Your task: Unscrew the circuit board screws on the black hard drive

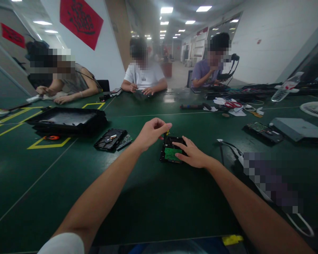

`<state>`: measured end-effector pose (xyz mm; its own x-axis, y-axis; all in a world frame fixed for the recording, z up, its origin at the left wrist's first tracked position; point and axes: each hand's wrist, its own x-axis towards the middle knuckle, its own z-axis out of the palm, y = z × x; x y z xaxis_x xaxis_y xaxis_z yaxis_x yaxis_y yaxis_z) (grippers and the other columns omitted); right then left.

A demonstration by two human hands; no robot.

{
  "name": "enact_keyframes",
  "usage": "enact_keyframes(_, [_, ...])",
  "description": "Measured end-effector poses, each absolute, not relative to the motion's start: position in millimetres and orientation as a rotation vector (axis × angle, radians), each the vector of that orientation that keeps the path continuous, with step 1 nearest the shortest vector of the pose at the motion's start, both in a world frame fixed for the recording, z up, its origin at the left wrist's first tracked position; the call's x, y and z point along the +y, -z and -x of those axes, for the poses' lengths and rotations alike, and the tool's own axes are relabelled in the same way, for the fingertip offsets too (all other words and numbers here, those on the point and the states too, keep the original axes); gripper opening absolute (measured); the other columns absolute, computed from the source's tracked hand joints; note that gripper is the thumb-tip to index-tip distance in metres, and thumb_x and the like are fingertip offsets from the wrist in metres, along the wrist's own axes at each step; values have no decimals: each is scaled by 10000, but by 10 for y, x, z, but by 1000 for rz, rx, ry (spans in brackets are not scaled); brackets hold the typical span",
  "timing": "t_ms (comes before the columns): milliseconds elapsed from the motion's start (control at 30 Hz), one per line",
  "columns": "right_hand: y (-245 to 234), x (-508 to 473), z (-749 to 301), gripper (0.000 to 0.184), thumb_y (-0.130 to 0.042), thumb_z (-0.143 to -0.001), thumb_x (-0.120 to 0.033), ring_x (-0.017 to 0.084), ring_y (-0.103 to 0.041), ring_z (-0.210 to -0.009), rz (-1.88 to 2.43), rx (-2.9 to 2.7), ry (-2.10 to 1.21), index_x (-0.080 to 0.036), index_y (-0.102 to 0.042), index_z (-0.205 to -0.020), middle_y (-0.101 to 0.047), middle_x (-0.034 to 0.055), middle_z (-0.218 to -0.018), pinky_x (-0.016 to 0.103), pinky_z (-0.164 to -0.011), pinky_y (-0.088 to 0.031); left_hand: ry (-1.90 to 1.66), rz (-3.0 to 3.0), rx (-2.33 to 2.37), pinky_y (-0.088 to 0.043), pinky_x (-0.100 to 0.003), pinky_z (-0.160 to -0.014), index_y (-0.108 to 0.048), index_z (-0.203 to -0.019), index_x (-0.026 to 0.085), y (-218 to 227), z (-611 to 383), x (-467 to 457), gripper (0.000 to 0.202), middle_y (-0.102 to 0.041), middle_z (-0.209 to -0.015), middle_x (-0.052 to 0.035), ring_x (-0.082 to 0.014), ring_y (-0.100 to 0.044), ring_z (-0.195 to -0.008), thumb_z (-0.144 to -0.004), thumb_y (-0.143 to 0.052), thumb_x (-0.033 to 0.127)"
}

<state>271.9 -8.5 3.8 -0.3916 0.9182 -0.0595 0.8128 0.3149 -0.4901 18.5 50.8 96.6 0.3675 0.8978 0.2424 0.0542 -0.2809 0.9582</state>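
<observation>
A hard drive (pixel 163 155) lies on the green table in front of me, black with a green circuit board (pixel 172 154) on its upper face. My right hand (pixel 193 154) rests on its right side, fingers spread apart, the thumb touching the board. Over the drive's far left corner is my left hand (pixel 154 132), closed in a pinch. A small yellow and black piece (pixel 167 133) shows just beneath those fingertips; its kind is too small to tell, and the fingers partly hide it.
Left of my hands lie another hard drive (pixel 110 139) and a loose circuit board (pixel 125 141); beyond is a black tray (pixel 69 130). At right are another drive (pixel 263 132), a grey metal box (pixel 299 127), a cable (pixel 233 148) and a plastic bottle (pixel 287 87). Several people sit opposite.
</observation>
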Motion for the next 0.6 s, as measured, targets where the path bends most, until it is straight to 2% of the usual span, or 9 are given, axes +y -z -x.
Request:
enact_keyframes(133, [-31,-81,-2731,746,-459,-1033,-765,449,-60,-1682,1592,-2346,-668,-471,-313,-1703,-65,16,-1850,708,-1314,-149,-1077,-1672,879,-536,-227,-585,-639,-916,197,-964,-184,510,439,-614,-838,-14,-149,-593,-755,-885,-802,604])
enact_keyframes(300, [-13,-77,-2746,747,-456,-1040,-751,466,-81,-1675,1581,-2374,-648,-456,-308,-1711,-77,29,-1850,732,-1302,-172,-981,-1781,792,-533,-223,-596,-721,-1010,205,-1007,-161,489,409,-617,-876,-22,-160,-601,-798,-960,-701,610])
enact_keyframes(433, [5,-68,-2738,745,-452,-1039,-757,457,-87,-1677,1559,-2379,-614,-452,-322,-1706,-106,38,-1845,728,-1300,-181,-899,-1863,715,-543,-237,-630,-728,-960,195,-1030,-164,452,392,-629,-883,-28,-160,-598,-807,-989,-676,583])
enact_keyframes(600, [-11,-71,-2717,735,-424,-1045,-761,447,-86,-1680,1553,-2382,-603,-436,-347,-1700,-93,46,-1846,701,-1314,-167,-1002,-1787,790,-535,-238,-617,-685,-919,193,-991,-182,472,406,-588,-814,-5,-145,-579,-749,-951,-728,595])
